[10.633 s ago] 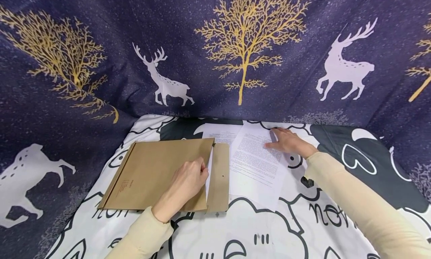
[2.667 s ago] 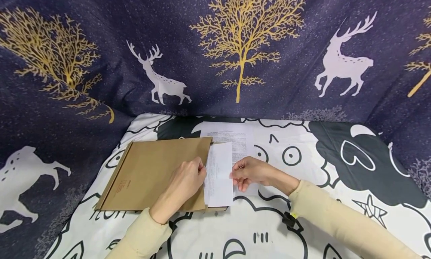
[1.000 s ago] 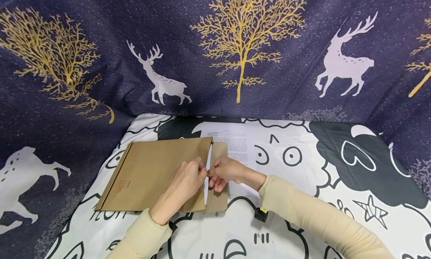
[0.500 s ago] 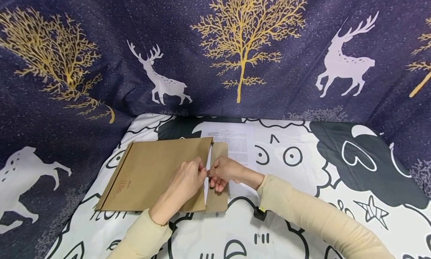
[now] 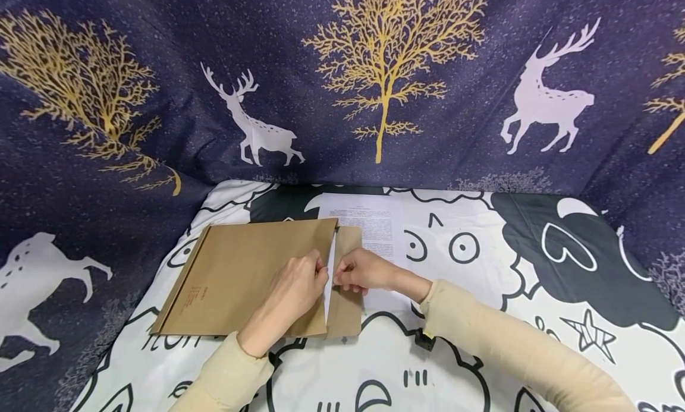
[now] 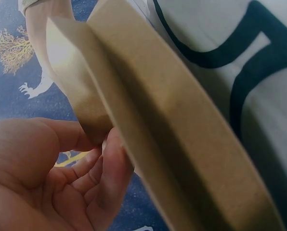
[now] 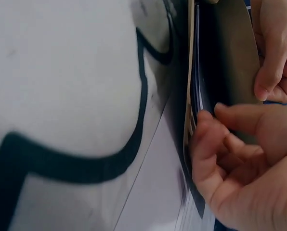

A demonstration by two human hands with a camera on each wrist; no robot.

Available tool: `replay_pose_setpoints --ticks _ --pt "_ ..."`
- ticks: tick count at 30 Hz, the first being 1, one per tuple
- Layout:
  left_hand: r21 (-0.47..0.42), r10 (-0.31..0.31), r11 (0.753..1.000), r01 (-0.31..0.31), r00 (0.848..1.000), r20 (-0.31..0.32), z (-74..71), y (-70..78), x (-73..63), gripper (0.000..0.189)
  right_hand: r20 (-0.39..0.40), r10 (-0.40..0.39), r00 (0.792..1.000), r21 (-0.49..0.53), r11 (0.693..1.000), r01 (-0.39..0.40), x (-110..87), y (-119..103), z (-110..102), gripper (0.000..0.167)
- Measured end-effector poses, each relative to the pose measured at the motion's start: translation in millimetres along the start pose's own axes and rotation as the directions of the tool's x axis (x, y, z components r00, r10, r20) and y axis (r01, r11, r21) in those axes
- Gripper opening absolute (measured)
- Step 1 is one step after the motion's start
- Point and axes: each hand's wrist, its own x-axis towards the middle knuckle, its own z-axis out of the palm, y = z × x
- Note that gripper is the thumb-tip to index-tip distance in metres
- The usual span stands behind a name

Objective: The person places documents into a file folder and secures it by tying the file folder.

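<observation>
A brown cardboard document folder [image 5: 241, 275] lies on the left of the cloth, its mouth to the right and its flap [image 5: 350, 323] folded out. My left hand [image 5: 294, 287] pinches the upper panel's edge and holds the mouth apart, plain in the left wrist view. White sheets [image 5: 329, 281] show as a thin strip inside the mouth. My right hand [image 5: 364, 270] is over the flap, fingers loosely bent. In the right wrist view its thumb and index fingertips [image 7: 204, 115] are slightly apart, right at the sheets' edges. A printed sheet [image 5: 374, 222] lies behind, partly under the flap.
A white cloth with black cartoon drawings [image 5: 428, 376] covers the surface. A dark blue curtain [image 5: 449, 144] with deer and gold trees hangs behind and at the left. A small black device [image 5: 424, 340] sits at my right wrist.
The right-hand printed sheet has gone from the cloth; my right hand slid a sheet into the folder's mouth. Since half a second ago that hand has drawn slightly right. The left hand has stayed.
</observation>
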Motion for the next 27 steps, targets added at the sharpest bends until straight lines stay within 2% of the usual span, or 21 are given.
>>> replay_pose_setpoints --ticks 4,6,9,13,17,20,27 --pt "0.001 0.009 1.000 -0.009 1.000 -0.003 0.0 0.0 -0.3 0.016 -0.013 -0.109 0.994 -0.152 0.983 0.106 -3.7 2.2 -3.7 0.009" --pt "-0.001 0.010 1.000 -0.010 1.000 -0.001 -0.2 -0.1 -0.3 0.015 -0.036 -0.169 0.985 -0.233 0.960 0.157 -6.4 3.8 -5.4 0.009" --pt "0.000 0.008 1.000 -0.008 1.000 0.000 -0.3 -0.4 -0.1 0.015 -0.072 -0.219 0.973 -0.329 0.926 0.185 -10.9 5.4 -7.3 0.008" --pt "-0.003 0.008 1.000 -0.008 1.000 0.003 -0.1 -0.7 -0.1 0.015 -0.094 -0.254 0.963 -0.395 0.897 0.199 -15.9 9.3 -8.9 0.005" --pt "0.001 0.013 1.000 -0.013 1.000 -0.002 0.1 -0.9 -0.2 0.015 -0.087 -0.322 0.943 -0.473 0.846 0.246 -21.7 12.4 -10.6 0.004" --pt "0.008 0.016 1.000 -0.016 1.000 -0.007 0.1 -0.9 -0.5 0.015 -0.089 -0.346 0.934 -0.516 0.818 0.254 -27.5 14.8 -12.1 0.005" --pt "0.007 0.005 1.000 -0.004 1.000 -0.006 -0.9 -0.3 -0.6 0.015 -0.108 -0.348 0.931 -0.565 0.793 0.231 -37.3 20.8 -17.3 0.014"
